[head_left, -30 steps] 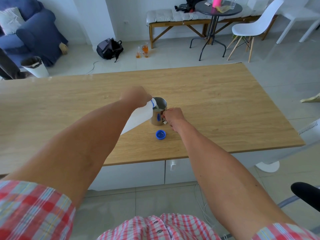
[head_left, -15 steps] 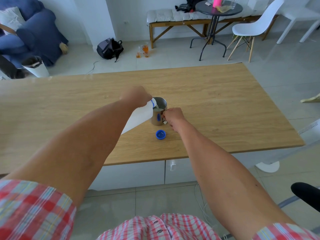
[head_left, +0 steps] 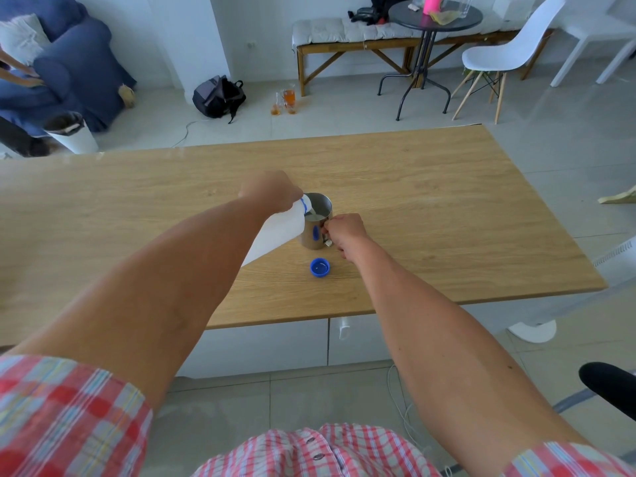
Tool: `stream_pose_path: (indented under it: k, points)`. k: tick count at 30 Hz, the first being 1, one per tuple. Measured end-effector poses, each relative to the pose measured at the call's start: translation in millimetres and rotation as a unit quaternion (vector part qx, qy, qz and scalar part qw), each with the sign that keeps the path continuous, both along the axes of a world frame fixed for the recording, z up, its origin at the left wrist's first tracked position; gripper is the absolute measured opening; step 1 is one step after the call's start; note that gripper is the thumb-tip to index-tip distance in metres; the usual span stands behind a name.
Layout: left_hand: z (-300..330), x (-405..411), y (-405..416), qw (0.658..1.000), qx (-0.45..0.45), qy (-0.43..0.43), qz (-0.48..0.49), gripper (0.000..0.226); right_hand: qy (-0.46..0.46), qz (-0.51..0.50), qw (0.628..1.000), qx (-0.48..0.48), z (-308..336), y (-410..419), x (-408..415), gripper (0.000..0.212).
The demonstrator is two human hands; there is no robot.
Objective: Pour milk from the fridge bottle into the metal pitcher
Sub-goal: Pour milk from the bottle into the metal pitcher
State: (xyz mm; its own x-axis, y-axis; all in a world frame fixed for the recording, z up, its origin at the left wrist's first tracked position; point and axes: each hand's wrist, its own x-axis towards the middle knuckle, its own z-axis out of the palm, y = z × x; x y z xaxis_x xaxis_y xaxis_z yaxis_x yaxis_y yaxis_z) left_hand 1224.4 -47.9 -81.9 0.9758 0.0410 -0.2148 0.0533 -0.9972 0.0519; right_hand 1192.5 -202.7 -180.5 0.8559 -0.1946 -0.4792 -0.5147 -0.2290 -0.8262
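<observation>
A white plastic milk bottle (head_left: 275,234) with a blue neck ring is tipped to the right, its mouth over the rim of the metal pitcher (head_left: 315,222). My left hand (head_left: 270,191) grips the bottle near its neck. Milk runs from the mouth into the pitcher, where a white surface shows inside. The pitcher stands upright on the wooden table (head_left: 430,215). My right hand (head_left: 346,232) grips the pitcher's handle on its right side. The blue bottle cap (head_left: 320,267) lies on the table just in front of the pitcher.
The table's front edge runs above white drawers (head_left: 275,346). On the floor beyond the table are a black backpack (head_left: 218,96), glass bottles (head_left: 287,99), a white bin (head_left: 70,132), a blue sofa, a bench, a round table and a white chair (head_left: 499,56).
Both hands, the bottle and the pitcher stay almost where they were. The pouring goes on.
</observation>
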Motion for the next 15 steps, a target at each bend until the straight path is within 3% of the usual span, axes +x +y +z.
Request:
stream_pose_path:
  k: [15]
  points:
    - [1.9,-0.5,-1.0,1.000,0.005,0.004,-0.003,0.032,0.000,0.000,1.000,0.000,-2.0,1.2,1.0,0.020]
